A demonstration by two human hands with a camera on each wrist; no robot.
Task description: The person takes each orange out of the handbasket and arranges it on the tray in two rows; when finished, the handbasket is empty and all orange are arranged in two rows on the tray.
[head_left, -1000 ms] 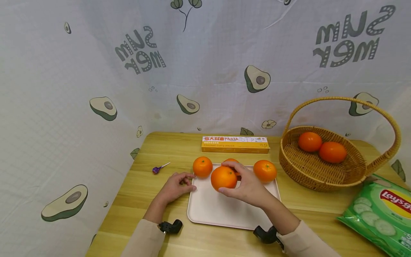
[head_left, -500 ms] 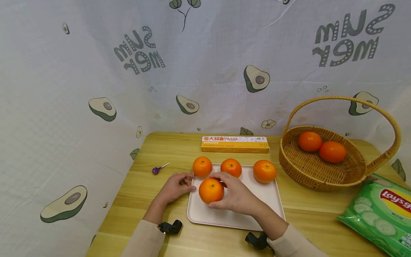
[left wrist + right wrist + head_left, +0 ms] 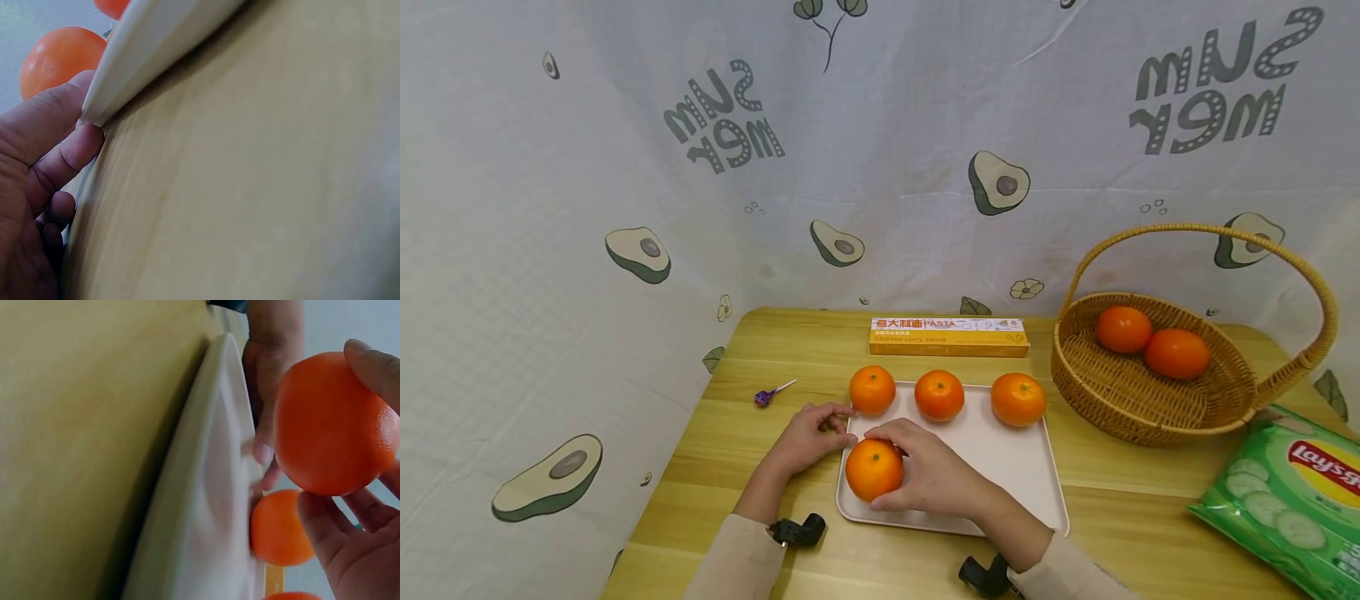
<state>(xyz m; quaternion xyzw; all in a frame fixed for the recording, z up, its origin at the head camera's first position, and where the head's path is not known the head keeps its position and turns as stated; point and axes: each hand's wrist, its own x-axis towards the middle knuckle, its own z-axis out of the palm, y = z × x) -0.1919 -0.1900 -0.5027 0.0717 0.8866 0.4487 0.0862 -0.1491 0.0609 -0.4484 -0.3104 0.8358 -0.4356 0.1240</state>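
My right hand (image 3: pixel 936 475) grips an orange (image 3: pixel 875 470) between thumb and fingers over the front left part of the pale tray (image 3: pixel 1000 475). In the right wrist view this orange (image 3: pixel 334 425) is apart from the tray surface. My left hand (image 3: pixel 808 437) is at the tray's left edge; in the left wrist view its thumb and index finger pinch the rim (image 3: pixel 119 75). Along the tray's back sit three more oranges: a left one (image 3: pixel 872 390), a middle one (image 3: pixel 939 396) and a right one (image 3: pixel 1018 400).
Behind the tray lies a pasta box (image 3: pixel 949 337). A wicker basket (image 3: pixel 1127 417) with a tall handle stands at right, with two orange-red fruits (image 3: pixel 1177 354) inside. A green chip bag (image 3: pixel 1285 500) lies at the right front, and a purple lollipop (image 3: pixel 764 397) at left.
My right hand has carried the orange left and toward the front of the tray, uncovering the middle orange at the back. The left hand has stayed at the rim.
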